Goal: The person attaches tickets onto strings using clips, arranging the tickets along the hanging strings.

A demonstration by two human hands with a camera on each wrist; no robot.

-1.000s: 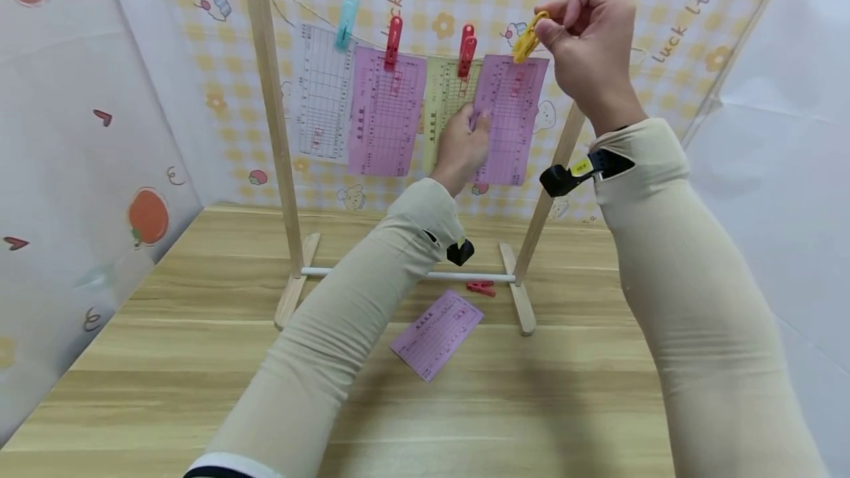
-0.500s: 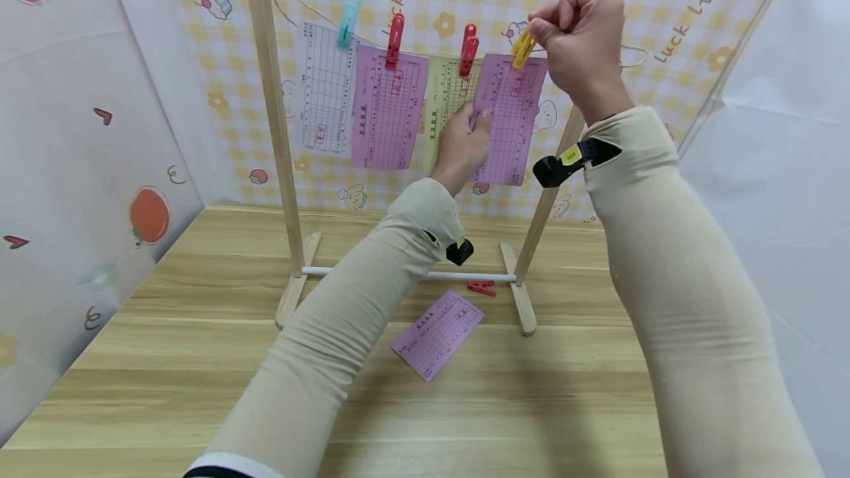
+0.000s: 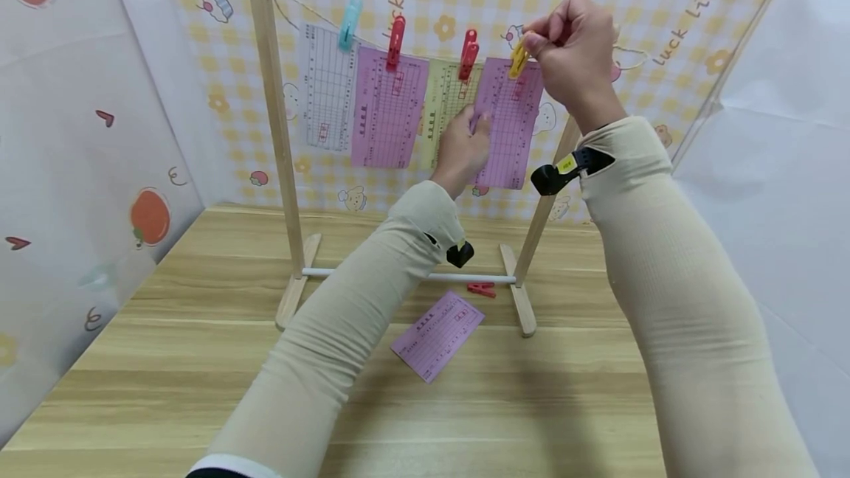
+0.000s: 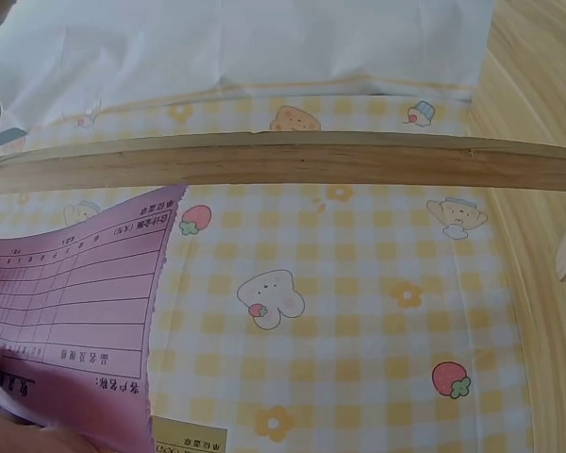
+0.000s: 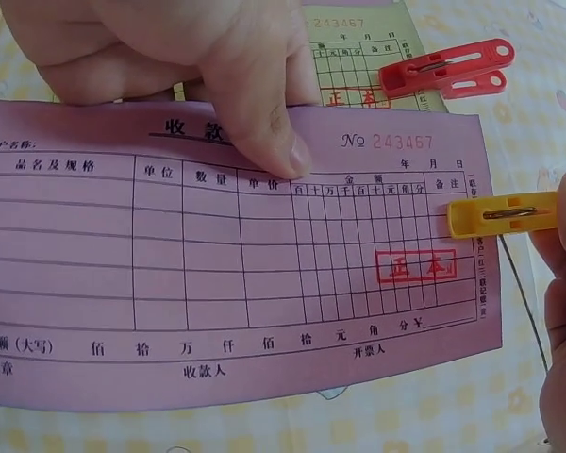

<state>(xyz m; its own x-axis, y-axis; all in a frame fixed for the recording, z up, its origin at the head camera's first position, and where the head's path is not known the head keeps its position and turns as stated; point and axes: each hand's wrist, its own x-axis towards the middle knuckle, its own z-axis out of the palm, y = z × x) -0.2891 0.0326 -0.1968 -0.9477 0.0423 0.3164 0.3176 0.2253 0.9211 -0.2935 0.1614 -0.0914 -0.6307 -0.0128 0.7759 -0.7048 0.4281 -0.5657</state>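
My left hand pinches a purple receipt slip by its left edge, thumb on the printed face. With my right hand I pinch the handle end of a yellow clothespin. In the right wrist view the jaws of this yellow clothespin overlap the slip's top edge, near the red stamp. Just left hangs a yellow-green slip under a red clothespin, partly hidden by my left hand. The left wrist view shows the lower part of the purple slip.
A wooden stand carries the string. Farther left hang another purple slip under a red clothespin and a white slip under a teal clothespin. On the table lie a loose purple slip and a red clothespin.
My right hand has shifted left and ended slightly lower, bringing the yellow clothespin down over the slip's top edge. My left hand has stayed almost still on the slip.
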